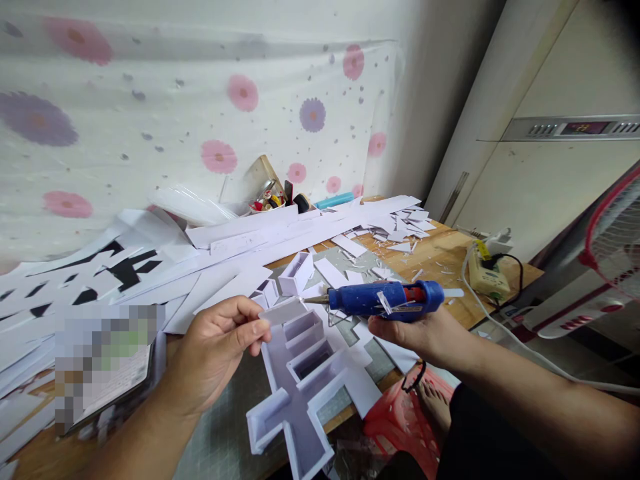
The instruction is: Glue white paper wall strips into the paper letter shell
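My left hand point(220, 347) pinches a small white strip of foam board point(283, 311) between thumb and fingers, holding it at the top of a white foam-board model point(300, 380) with several box-like cells. My right hand point(420, 330) grips a blue hot glue gun point(385, 298) lying sideways, its metal nozzle pointing left at the strip's end. The model rests on a grey-green cutting mat point(225, 427) at the table's near edge.
Long white foam-board strips point(280, 233) and offcuts cover the wooden table point(440, 257). A small open white box point(296, 272) stands behind the model. A power strip point(487, 277) sits at the right edge, a fan point(610, 247) beyond it. A red stool point(400, 420) is under the table.
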`<control>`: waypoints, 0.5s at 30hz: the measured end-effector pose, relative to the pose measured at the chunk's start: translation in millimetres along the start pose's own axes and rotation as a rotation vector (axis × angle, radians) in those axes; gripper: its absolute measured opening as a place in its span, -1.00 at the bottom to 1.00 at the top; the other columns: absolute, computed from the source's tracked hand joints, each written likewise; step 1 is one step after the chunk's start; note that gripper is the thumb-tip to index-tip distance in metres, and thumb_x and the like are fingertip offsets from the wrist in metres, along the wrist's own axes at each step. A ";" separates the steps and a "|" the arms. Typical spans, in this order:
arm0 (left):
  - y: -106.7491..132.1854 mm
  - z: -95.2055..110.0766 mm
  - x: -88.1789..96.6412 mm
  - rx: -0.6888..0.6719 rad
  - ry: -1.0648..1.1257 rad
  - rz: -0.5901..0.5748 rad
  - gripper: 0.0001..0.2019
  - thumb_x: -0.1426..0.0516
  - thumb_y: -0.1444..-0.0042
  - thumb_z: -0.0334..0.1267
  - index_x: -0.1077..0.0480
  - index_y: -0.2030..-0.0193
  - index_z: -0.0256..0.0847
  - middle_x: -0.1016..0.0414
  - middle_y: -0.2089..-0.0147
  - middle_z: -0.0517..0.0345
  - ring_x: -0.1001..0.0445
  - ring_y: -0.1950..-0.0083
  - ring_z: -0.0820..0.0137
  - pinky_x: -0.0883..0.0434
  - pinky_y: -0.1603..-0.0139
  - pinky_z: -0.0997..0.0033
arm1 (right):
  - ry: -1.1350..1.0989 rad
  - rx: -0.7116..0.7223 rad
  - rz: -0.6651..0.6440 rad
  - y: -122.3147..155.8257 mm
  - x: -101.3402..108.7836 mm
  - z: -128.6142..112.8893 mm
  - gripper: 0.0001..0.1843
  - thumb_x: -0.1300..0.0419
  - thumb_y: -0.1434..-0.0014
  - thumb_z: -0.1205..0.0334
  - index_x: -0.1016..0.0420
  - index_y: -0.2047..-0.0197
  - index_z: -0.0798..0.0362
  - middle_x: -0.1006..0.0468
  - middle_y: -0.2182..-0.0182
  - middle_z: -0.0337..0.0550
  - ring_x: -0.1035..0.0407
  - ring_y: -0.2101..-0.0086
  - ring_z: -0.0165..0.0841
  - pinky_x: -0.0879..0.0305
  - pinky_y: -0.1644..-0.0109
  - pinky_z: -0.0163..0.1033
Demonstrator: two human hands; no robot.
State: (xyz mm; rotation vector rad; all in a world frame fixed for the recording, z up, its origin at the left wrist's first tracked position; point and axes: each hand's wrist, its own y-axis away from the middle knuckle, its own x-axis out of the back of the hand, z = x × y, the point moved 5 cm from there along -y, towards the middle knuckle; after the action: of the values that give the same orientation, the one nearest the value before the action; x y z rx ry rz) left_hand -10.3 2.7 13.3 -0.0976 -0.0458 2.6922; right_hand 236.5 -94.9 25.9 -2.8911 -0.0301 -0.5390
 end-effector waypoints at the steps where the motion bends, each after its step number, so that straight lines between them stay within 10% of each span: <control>1: 0.1 0.4 -0.2 0.004 0.006 0.003 -0.86 -0.38 0.18 -0.30 -0.51 0.49 -0.23 -0.52 0.57 0.16 -0.36 0.54 0.55 -0.30 0.53 0.62 | 0.003 0.002 -0.006 0.2 -0.2 0.3 -0.74 -0.26 -0.07 0.05 -0.37 0.39 0.06 -0.38 0.49 -0.22 -0.23 0.46 -0.40 -0.29 0.39 -0.32; 15: 6.1 -1.0 -12.4 0.090 0.160 0.012 -0.75 -0.37 0.19 -0.22 -0.40 0.51 -0.26 -0.47 0.59 0.18 -0.29 0.57 0.59 -0.16 0.56 0.62 | 0.006 0.045 0.033 5.3 -3.7 -0.4 -0.70 -0.30 -0.11 0.05 -0.28 0.45 0.00 -0.30 0.54 -0.22 -0.20 0.53 -0.37 -0.24 0.53 -0.28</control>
State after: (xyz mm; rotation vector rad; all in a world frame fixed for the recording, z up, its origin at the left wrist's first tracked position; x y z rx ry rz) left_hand -1.7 -8.2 12.7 -0.2851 0.1248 2.6838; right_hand 233.1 -100.2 23.9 -2.8405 0.0058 -0.5342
